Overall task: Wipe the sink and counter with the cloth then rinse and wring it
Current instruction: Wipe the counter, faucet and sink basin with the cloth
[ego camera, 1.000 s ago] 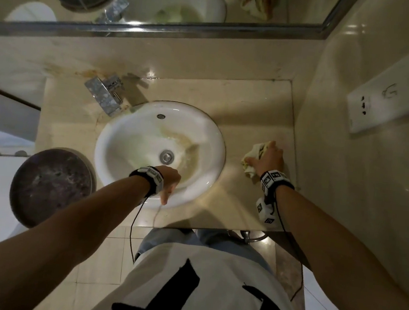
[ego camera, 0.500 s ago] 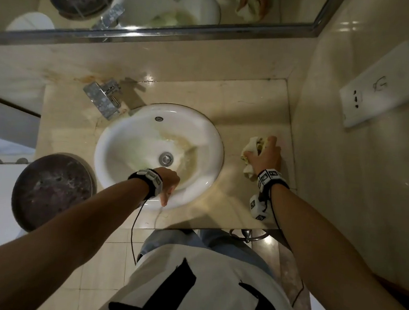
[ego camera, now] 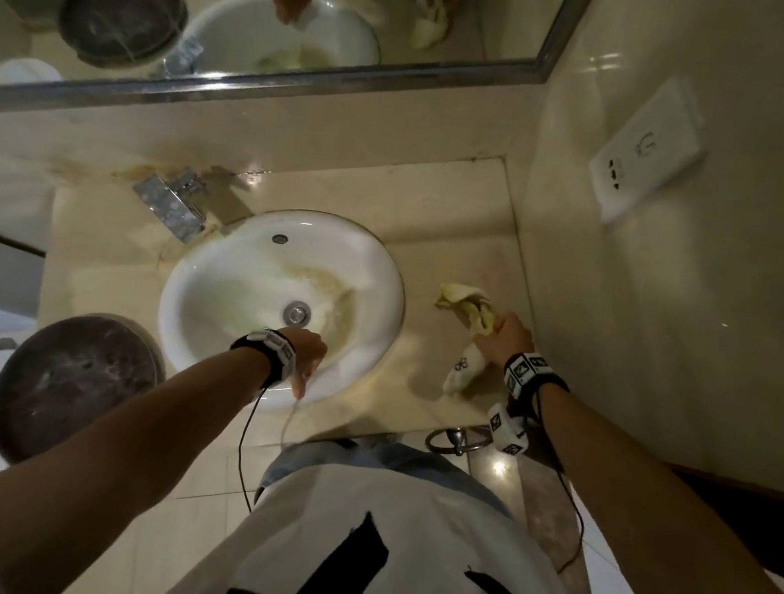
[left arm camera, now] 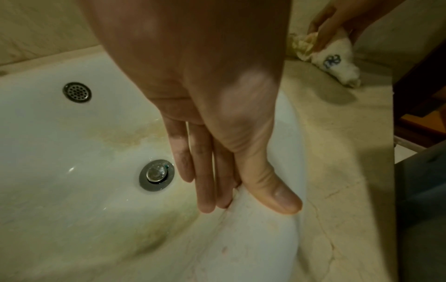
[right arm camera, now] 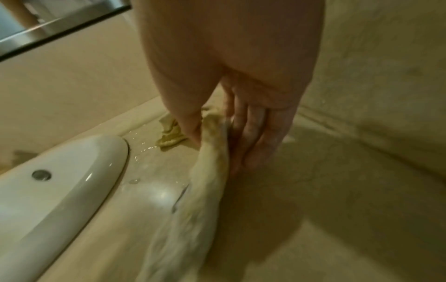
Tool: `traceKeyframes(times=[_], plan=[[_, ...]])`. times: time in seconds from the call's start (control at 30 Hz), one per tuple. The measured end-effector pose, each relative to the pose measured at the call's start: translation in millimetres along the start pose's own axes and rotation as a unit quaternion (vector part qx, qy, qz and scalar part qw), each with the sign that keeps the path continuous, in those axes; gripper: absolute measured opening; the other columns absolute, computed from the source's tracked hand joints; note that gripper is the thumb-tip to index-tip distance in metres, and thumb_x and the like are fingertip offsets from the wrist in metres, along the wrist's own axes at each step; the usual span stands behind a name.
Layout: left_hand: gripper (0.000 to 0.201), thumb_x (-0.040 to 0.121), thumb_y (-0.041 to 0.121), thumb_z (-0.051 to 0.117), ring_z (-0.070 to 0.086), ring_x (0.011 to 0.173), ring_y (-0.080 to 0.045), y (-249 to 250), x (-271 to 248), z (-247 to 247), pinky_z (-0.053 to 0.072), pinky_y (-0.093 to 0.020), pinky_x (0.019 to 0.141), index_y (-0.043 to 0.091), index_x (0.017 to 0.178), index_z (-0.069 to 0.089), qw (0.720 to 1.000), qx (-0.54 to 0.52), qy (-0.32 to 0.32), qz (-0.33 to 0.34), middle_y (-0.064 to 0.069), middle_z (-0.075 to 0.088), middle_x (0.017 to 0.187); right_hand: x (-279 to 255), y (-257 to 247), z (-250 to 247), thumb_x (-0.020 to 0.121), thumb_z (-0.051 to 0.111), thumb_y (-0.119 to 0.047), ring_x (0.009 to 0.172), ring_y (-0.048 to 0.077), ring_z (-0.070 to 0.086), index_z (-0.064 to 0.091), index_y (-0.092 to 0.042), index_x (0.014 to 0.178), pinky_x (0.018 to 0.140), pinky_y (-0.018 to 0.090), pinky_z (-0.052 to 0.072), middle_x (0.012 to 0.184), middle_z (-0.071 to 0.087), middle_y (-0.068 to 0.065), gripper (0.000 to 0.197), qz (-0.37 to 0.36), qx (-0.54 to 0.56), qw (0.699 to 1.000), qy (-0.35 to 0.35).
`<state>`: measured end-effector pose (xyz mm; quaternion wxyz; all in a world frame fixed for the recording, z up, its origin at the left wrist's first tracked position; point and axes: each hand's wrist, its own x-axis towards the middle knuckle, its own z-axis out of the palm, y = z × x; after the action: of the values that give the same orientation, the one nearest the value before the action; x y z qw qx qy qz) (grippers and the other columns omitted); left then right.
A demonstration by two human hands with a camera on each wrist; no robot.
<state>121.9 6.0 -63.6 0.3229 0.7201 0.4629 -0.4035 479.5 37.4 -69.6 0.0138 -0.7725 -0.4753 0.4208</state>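
The white round sink (ego camera: pixel 219 280) is set in a beige stone counter (ego camera: pixel 434 234), and its basin has yellow-brown stains. My left hand (ego camera: pixel 308 351) rests on the near rim. In the left wrist view the left hand (left arm camera: pixel 241 200) has straight fingers down the inner wall of the sink (left arm camera: pixel 72 152) and its thumb on the rim. The pale yellowish cloth (ego camera: pixel 468 304) lies stretched on the counter right of the sink. My right hand (ego camera: pixel 505 339) pinches its middle. In the right wrist view the right hand (right arm camera: pixel 217 137) holds the cloth (right arm camera: pixel 207 181) between thumb and fingers.
A chrome faucet (ego camera: pixel 169 203) stands at the sink's back left. A mirror (ego camera: pixel 305 82) runs along the back wall. The right wall with a socket plate (ego camera: pixel 648 149) is close to my right hand. A dark round lid (ego camera: pixel 70 385) sits left, and a towel ring (ego camera: pixel 457 439) hangs below the counter's front edge.
My right hand has drawn back toward the counter's front edge. The cloth, bunched under it before, now trails out in a long strip. The left hand has stayed on the rim.
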Motion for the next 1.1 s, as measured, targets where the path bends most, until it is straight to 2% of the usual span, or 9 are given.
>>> traceKeyframes(times=[0.07, 0.17, 0.27, 0.33, 0.43, 0.67, 0.8, 0.9, 1.1], plan=[[0.05, 0.058, 0.045, 0.092, 0.072, 0.083, -0.021, 0.9, 0.3, -0.1, 0.059, -0.03, 0.078, 0.014, 0.095, 0.075, 1.0, 0.006, 0.004, -0.002, 0.0, 0.075, 0.091, -3.4, 1.7, -2.2, 0.085, 0.075, -0.045, 0.089, 0.027, 0.065, 0.057, -0.018, 0.092, 0.068, 0.029, 0.043, 0.097, 0.068, 0.011, 0.033, -0.025, -0.068, 0.997, -0.032], [0.052, 0.058, 0.044, 0.092, 0.072, 0.086, -0.023, 2.7, -0.8, -0.2, 0.059, -0.032, 0.08, 0.014, 0.096, 0.074, 1.0, 0.024, 0.011, 0.0, -0.001, 0.074, 0.094, -14.7, -4.2, -3.5, 0.089, 0.058, -0.064, 0.072, 0.026, 0.062, 0.059, -0.021, 0.074, 0.059, 0.028, 0.041, 0.074, 0.06, 0.004, 0.046, -0.105, -0.161, 0.98, 0.051], [0.047, 0.06, 0.044, 0.092, 0.072, 0.084, -0.024, 3.4, -2.0, -0.3, 0.059, -0.034, 0.08, 0.014, 0.091, 0.074, 0.999, 0.039, 0.009, 0.006, -0.003, 0.075, 0.091, -12.3, -9.5, -4.9, 0.093, 0.06, -0.043, 0.107, 0.029, 0.057, 0.063, -0.018, 0.117, 0.085, 0.04, 0.052, 0.116, 0.06, 0.009, 0.034, -0.286, -0.236, 0.923, 0.099], [0.045, 0.061, 0.043, 0.092, 0.072, 0.084, -0.025, 3.3, -2.4, 0.3, 0.06, -0.034, 0.081, 0.014, 0.09, 0.074, 0.999, 0.043, 0.007, 0.005, -0.003, 0.075, 0.089, -1.6, -10.0, -6.8, 0.087, 0.064, -0.036, 0.14, 0.03, 0.037, 0.045, -0.024, 0.148, 0.11, 0.046, 0.043, 0.155, 0.038, 0.009, 0.065, -0.36, -0.307, 0.881, 0.007], [0.043, 0.062, 0.04, 0.092, 0.072, 0.086, -0.025, 2.9, -4.7, 1.3, 0.058, -0.032, 0.081, 0.013, 0.089, 0.072, 0.999, 0.038, 0.01, 0.0, -0.003, 0.074, 0.092, 6.8, -10.2, -5.4, 0.08, 0.072, -0.058, 0.155, 0.028, 0.005, 0.018, -0.019, 0.161, 0.125, 0.044, 0.02, 0.17, 0.0, 0.005, 0.105, -0.358, -0.41, 0.833, -0.106], [0.045, 0.062, 0.04, 0.092, 0.072, 0.083, -0.026, -1.9, -3.1, 4.6, 0.058, -0.032, 0.08, 0.013, 0.093, 0.075, 0.999, 0.037, 0.023, 0.003, -0.005, 0.075, 0.092, -1.8, 0.2, -8.5, 0.057, 0.069, -0.087, 0.156, 0.025, -0.008, -0.004, -0.01, 0.161, 0.126, 0.044, 0.016, 0.169, -0.015, 0.003, 0.149, -0.34, -0.453, 0.813, -0.134], [0.035, 0.063, 0.039, 0.091, 0.072, 0.08, -0.027, 0.4, -3.3, 0.2, 0.059, -0.033, 0.076, 0.016, 0.073, 0.067, 0.998, 0.055, 0.006, 0.016, -0.005, 0.074, 0.086, -2.3, 13.2, -9.6, 0.056, 0.069, -0.086, 0.156, 0.024, -0.012, -0.006, -0.006, 0.161, 0.123, 0.036, 0.012, 0.168, -0.017, 0.005, 0.152, -0.356, -0.474, 0.795, -0.128], [0.036, 0.064, 0.04, 0.091, 0.072, 0.077, -0.027, 1.3, -3.1, -0.7, 0.059, -0.033, 0.075, 0.017, 0.068, 0.064, 0.997, 0.069, 0.006, 0.023, -0.004, 0.074, 0.083, -4.4, 8.1, -2.4, 0.064, 0.075, -0.076, 0.154, 0.029, 0.001, 0.005, -0.005, 0.16, 0.124, 0.043, 0.024, 0.169, -0.004, 0.009, 0.138, -0.364, -0.485, 0.789, -0.094], [0.035, 0.063, 0.041, 0.09, 0.063, 0.065, -0.023, 0.7, -3.9, -0.4, 0.06, -0.035, 0.076, 0.02, 0.066, 0.063, 0.997, 0.071, 0.009, 0.022, 0.004, 0.065, 0.07, -10.0, 0.1, 6.8, 0.056, 0.078, -0.079, 0.151, 0.029, 0.009, 0.015, -0.009, 0.158, 0.12, 0.046, 0.032, 0.166, 0.005, 0.007, 0.139, -0.32, -0.438, 0.837, -0.071]])
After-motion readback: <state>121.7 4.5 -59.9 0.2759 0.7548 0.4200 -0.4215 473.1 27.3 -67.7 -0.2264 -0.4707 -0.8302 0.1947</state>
